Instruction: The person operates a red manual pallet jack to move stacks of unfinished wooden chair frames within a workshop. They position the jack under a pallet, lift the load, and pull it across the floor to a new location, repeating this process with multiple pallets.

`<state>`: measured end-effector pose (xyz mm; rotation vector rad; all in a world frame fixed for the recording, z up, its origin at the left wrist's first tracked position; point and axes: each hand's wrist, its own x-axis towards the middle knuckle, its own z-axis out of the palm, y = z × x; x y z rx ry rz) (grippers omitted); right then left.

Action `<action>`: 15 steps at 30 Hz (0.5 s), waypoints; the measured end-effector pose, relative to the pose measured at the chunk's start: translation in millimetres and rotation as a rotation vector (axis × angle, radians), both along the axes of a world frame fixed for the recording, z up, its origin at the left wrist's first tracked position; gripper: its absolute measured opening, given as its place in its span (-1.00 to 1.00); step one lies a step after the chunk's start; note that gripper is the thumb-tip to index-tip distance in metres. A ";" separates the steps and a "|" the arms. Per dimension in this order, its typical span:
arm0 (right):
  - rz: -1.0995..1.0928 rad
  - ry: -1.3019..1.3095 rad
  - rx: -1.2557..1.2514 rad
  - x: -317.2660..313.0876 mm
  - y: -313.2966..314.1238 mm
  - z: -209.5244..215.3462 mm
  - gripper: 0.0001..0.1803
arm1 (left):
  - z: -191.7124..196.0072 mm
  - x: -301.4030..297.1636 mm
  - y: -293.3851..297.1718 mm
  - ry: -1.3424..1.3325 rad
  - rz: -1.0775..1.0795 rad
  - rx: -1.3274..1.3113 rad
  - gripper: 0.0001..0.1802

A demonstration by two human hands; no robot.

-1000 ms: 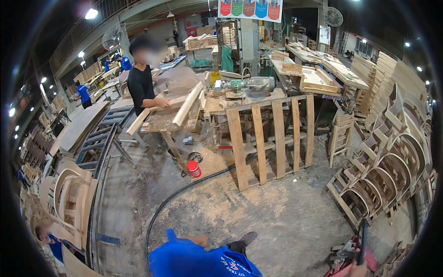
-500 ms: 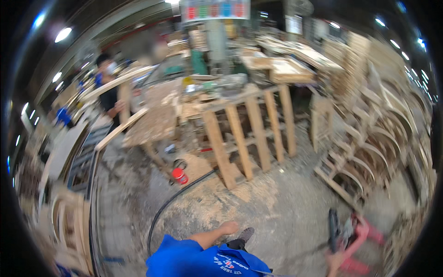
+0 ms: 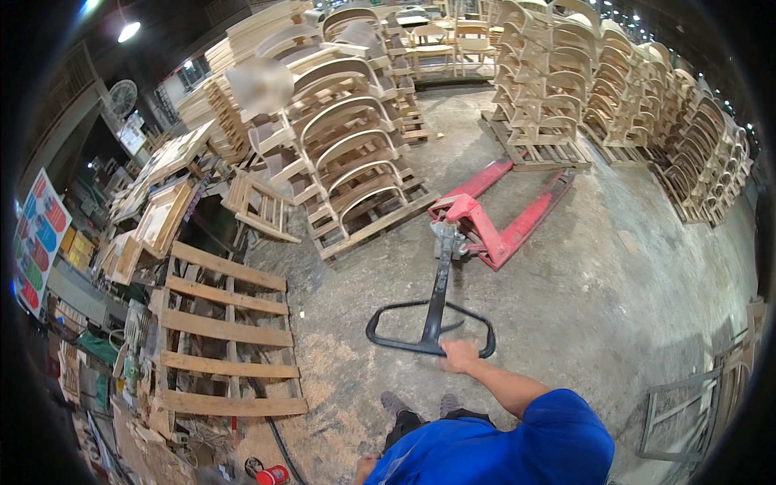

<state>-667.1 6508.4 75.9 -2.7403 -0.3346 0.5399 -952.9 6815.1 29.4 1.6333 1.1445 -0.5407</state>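
Note:
My right hand (image 3: 459, 356) is closed round the right part of the black loop handle (image 3: 428, 346) of a pallet jack. The handle's shaft leads away to the jack's red body and its two red forks (image 3: 529, 222), which point away from me on the concrete floor. Only a small part of my left hand (image 3: 368, 467) shows, low beside my blue shirt; its fingers cannot be made out. Past the jack's left side stands a pallet loaded with stacked curved wooden chair frames (image 3: 347, 153).
A slatted wooden pallet (image 3: 230, 327) leans on the left, with sawdust and a dark hose near it. More stacked chair frames (image 3: 533, 89) stand on pallets beyond the fork tips and along the right. A metal frame (image 3: 679, 416) lies at the lower right.
The view has swung to the right, bringing the pallet jack from the lower right to the middle. My right hand stays on its handle; my left hand has drawn back beside my body.

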 end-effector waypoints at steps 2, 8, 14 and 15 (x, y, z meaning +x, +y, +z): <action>0.034 0.102 0.004 2.4 -15.5 -10.9 -0.51 | -3.4 13.6 -4.1 -0.053 0.093 -0.049 -0.80; 0.096 -0.178 0.037 107.3 -59.7 91.4 -0.47 | -1.9 42.3 2.2 -0.178 0.144 -0.206 -0.90; -0.139 -0.502 -0.033 156.2 -73.9 151.2 -0.64 | 0.1 65.2 -17.7 -0.068 0.012 -0.118 -0.89; -0.130 -0.530 -0.016 144.0 -68.5 136.1 -0.66 | 0.1 64.4 -20.5 -0.052 -0.016 -0.111 -0.88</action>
